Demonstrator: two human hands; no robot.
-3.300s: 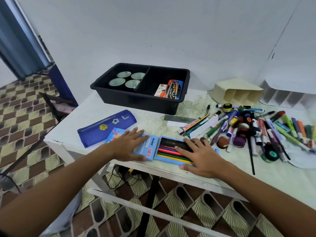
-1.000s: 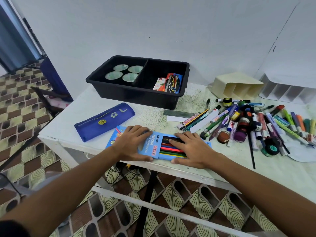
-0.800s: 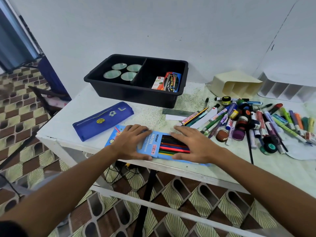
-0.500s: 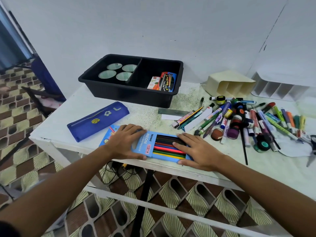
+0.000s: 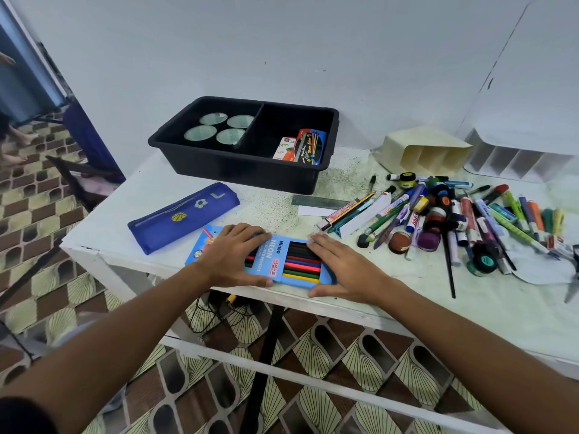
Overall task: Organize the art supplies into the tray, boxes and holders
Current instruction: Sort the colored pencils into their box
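Observation:
A blue box of neon coloured pencils lies at the table's near edge, its window showing several pencils. My left hand rests flat on its left half, thumb along the near side. My right hand lies flat on its right end, fingers straight. A second blue pencil box pokes out beneath on the left. The black two-compartment tray stands at the back with round lids on the left and small packs on the right. A heap of markers, pens and paint pots covers the right side.
A blue zip pencil pouch lies left of the boxes. A cream divided holder lies on its side at back right, next to a white slotted holder. A metal ruler lies before the tray. Scissors sit at far right.
The sleeve and the pencil tray, apart 3.3 s ago, are now pushed together into one closed box. Both hands have stayed flat on it, the right one shifting slightly.

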